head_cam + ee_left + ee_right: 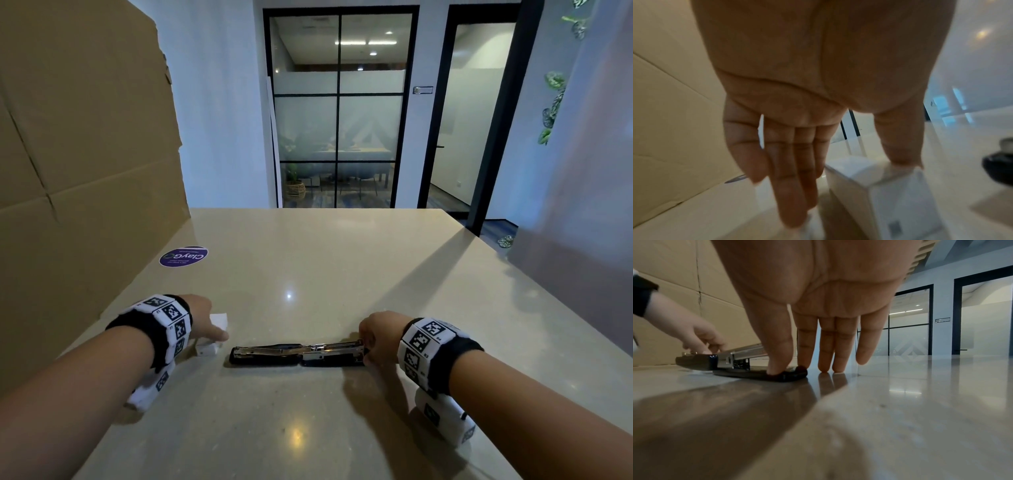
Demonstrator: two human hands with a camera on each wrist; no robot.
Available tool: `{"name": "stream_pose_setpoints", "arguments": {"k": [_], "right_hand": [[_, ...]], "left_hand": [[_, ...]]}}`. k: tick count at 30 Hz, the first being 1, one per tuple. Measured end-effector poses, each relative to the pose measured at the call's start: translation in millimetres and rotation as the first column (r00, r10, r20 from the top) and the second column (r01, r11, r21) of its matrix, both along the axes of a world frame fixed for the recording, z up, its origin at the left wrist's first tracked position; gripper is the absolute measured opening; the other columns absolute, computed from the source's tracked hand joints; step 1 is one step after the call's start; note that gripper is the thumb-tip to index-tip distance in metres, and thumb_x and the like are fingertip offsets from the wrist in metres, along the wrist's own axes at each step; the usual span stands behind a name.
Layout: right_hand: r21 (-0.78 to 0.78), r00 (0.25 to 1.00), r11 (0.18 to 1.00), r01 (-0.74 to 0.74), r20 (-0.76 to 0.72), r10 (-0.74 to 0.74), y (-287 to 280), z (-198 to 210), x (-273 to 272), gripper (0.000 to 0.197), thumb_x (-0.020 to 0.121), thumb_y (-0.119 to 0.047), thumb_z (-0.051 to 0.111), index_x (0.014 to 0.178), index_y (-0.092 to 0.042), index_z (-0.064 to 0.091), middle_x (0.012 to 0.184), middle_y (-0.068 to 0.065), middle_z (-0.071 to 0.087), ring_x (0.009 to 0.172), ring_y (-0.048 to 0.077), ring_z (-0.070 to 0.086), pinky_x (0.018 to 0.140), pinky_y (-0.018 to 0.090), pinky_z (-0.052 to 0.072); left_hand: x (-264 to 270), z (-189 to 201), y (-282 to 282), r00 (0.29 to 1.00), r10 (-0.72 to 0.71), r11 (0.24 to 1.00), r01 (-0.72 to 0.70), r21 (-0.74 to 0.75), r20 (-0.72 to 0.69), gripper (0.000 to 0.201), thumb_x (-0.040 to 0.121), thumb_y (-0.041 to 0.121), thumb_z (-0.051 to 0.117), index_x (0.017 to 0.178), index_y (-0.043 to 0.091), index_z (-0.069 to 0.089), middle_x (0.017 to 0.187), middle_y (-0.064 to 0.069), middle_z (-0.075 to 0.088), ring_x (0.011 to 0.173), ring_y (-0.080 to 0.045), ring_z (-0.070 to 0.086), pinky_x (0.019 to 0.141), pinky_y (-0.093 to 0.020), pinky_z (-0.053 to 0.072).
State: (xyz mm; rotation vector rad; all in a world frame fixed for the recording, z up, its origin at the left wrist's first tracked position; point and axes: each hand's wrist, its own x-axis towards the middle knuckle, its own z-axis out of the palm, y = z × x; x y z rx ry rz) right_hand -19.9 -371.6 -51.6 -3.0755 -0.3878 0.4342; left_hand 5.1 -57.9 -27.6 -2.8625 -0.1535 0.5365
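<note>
A black and metal stapler (298, 353) lies swung open flat on the beige table (325, 260), its length running left to right. My right hand (366, 346) is at its right end. In the right wrist view the thumb (777, 368) presses on the black base of the stapler (744, 356), the index tip stands behind that end, and two fingertips touch the table. My left hand (214, 334) hovers over a small white box (207, 347) left of the stapler. The fingers (791, 186) hang straight beside the box (879, 186) while the thumb touches its top.
A large cardboard sheet (85, 154) stands along the table's left side. A round purple sticker (184, 256) lies near it. The table's far edge is ahead, with a glass partition (339, 109) and a doorway beyond.
</note>
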Motion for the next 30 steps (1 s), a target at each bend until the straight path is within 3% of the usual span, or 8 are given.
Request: {"name": "stream_pose_setpoints", "arguments": {"k": [3,6,10,14,17,24,27,30], "right_hand": [[-0.001,1.0,1.0,0.002,-0.016,-0.002,0,1,-1,0.023,0.078,-0.026,0.065,0.099,-0.018,0.065,0.104,0.006,0.068,0.097,0.026,0.064,0.085,0.036,0.055],[0.013,1.0,1.0,0.011,-0.028,-0.01,0,4,-1,0.027,0.083,-0.016,0.055,0.108,-0.014,0.065,0.111,0.008,0.068,0.103,0.028,0.063,0.09,0.038,0.054],[0.117,0.997,0.991,0.06,-0.06,-0.054,-2,9,2,0.031,0.085,-0.013,0.051,0.114,-0.013,0.062,0.119,0.007,0.065,0.11,0.027,0.06,0.096,0.037,0.05],[0.254,0.996,0.965,0.064,0.039,-0.077,-3,11,9,0.029,0.088,-0.017,0.051,0.116,-0.021,0.059,0.118,0.0,0.067,0.108,0.021,0.062,0.09,0.027,0.047],[0.33,0.993,0.944,-0.015,0.119,-0.026,0,23,11,0.03,0.09,-0.02,0.057,0.12,-0.021,0.056,0.119,0.0,0.065,0.106,0.02,0.062,0.09,0.028,0.047],[0.243,0.968,0.948,-0.205,0.191,0.16,19,34,22,0.049,0.078,-0.017,0.073,0.124,-0.023,0.056,0.126,0.004,0.058,0.115,0.023,0.056,0.086,0.025,0.04],[0.241,0.955,0.942,-0.233,0.238,0.175,22,32,26,0.038,0.078,-0.019,0.073,0.114,-0.02,0.062,0.118,0.006,0.06,0.107,0.025,0.06,0.083,0.027,0.043],[0.25,0.95,0.937,-0.244,0.255,0.179,27,32,29,0.032,0.076,-0.024,0.074,0.106,-0.016,0.066,0.101,0.005,0.059,0.099,0.026,0.062,0.079,0.028,0.045]], "left_hand": [[5,-7,-6,0.999,-0.05,0.999,0.05,-0.017,0.017,0.052,0.077,0.048,0.064,0.115,0.012,0.059,0.1,-0.002,0.064,0.09,-0.022,0.06,0.073,-0.028,0.043],[10,-6,-20,0.994,-0.106,0.99,0.109,-0.086,0.036,0.05,0.08,0.034,0.066,0.126,0.019,0.053,0.123,-0.004,0.063,0.11,-0.024,0.061,0.086,-0.031,0.047],[18,-3,-48,0.98,-0.195,0.964,0.197,-0.176,0.029,0.049,0.084,0.021,0.066,0.13,0.023,0.051,0.131,-0.002,0.059,0.117,-0.023,0.057,0.094,-0.032,0.045],[26,-2,-83,0.956,-0.291,0.919,0.289,-0.269,0.034,0.047,0.085,0.017,0.067,0.129,0.023,0.052,0.132,-0.001,0.059,0.119,-0.023,0.056,0.098,-0.033,0.043],[31,-1,-103,0.938,-0.34,0.862,0.338,-0.378,0.066,0.047,0.085,0.012,0.066,0.129,0.021,0.052,0.129,-0.001,0.061,0.117,-0.022,0.057,0.1,-0.035,0.045],[25,-6,-126,0.929,-0.362,0.668,0.318,-0.673,0.079,0.048,0.084,0.002,0.065,0.128,0.011,0.048,0.129,-0.008,0.06,0.119,-0.024,0.059,0.104,-0.037,0.046],[26,-12,-125,0.917,-0.385,0.622,0.344,-0.704,0.108,0.043,0.083,0.004,0.065,0.122,0.017,0.052,0.122,-0.002,0.063,0.111,-0.018,0.059,0.101,-0.032,0.045],[26,-11,-123,0.921,-0.371,0.592,0.335,-0.733,0.121,0.031,0.075,0.018,0.074,0.1,0.03,0.059,0.11,0.004,0.066,0.109,-0.021,0.063,0.102,-0.04,0.046]]}}
